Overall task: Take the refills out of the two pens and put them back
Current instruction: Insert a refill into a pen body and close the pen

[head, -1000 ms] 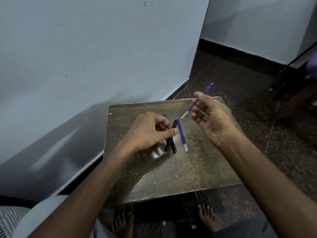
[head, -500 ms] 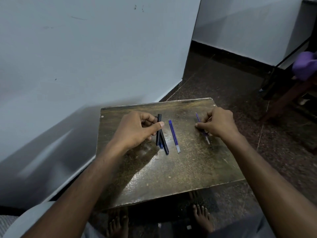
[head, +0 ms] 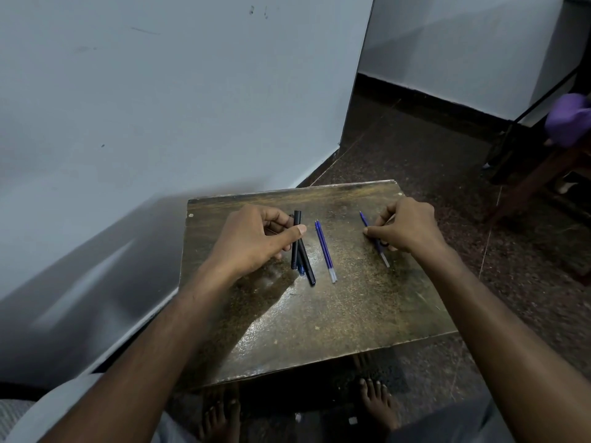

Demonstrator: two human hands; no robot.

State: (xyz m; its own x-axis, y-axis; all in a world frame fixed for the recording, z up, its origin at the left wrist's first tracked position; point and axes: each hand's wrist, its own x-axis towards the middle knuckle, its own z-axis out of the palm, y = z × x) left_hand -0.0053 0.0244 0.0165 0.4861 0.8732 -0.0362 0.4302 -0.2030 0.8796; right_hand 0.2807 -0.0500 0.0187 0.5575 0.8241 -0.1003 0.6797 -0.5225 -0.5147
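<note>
Two black pen barrels (head: 300,251) lie crossed on the small dark table (head: 319,314), a small blue piece beside their lower ends. My left hand (head: 256,241) pinches them, thumb on top. A blue refill (head: 325,249) lies alone on the table between my hands, touched by neither. My right hand (head: 404,225) rests on the table at the right, fingers closed on a second blue refill (head: 364,220). That refill lies flat; its ends stick out above and below my fingers.
A pale wall runs along the left, close to the table's left edge. Dark speckled floor surrounds the table. A wooden chair (head: 543,174) with a purple object (head: 567,118) stands at the far right. My bare feet (head: 377,407) show under the table's front edge.
My right hand has brought the second refill down from the air onto the table at the right. My left hand has stayed on the pen barrels.
</note>
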